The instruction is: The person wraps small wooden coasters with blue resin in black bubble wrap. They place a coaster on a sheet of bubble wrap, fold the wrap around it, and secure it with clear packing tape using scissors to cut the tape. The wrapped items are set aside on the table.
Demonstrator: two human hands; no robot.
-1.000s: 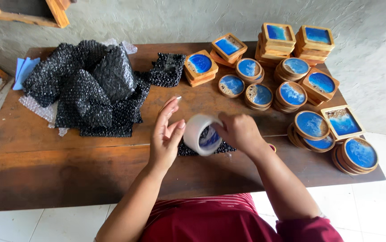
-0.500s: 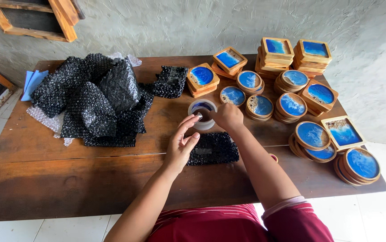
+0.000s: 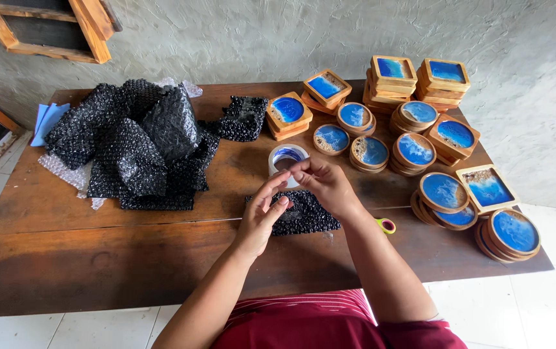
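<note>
I see the roll of clear tape [image 3: 287, 159] standing up near the middle of the wooden table [image 3: 97, 258], and I place everything else from it. My right hand [image 3: 326, 184] is just in front of the roll and touches its near edge; the fingertips are pinched together there, but I cannot tell whether they grasp the tape's end or only press against it. My left hand [image 3: 262, 216] hovers a little nearer to me and to the left of the roll, fingers half spread and loose, gripping nothing; its fingertips reach up toward the right hand's.

Directly below both hands, on the near side of the roll, lies a small bundle wrapped in black bubble wrap [image 3: 300, 213]. The left hand's fingers hang just over its left end; whether they touch it I cannot make out.

To the left of the roll sits a big heap of black bubble wrap [image 3: 129, 142], with a smaller crumpled piece [image 3: 242, 119] just behind and left of the roll. Right of the roll and behind it stand stacks of wooden coasters with blue resin tops [image 3: 413, 145], round and square ones, spreading to the table's right edge. A green and pink scissor handle [image 3: 386, 225] peeks out beside my right forearm.
</note>
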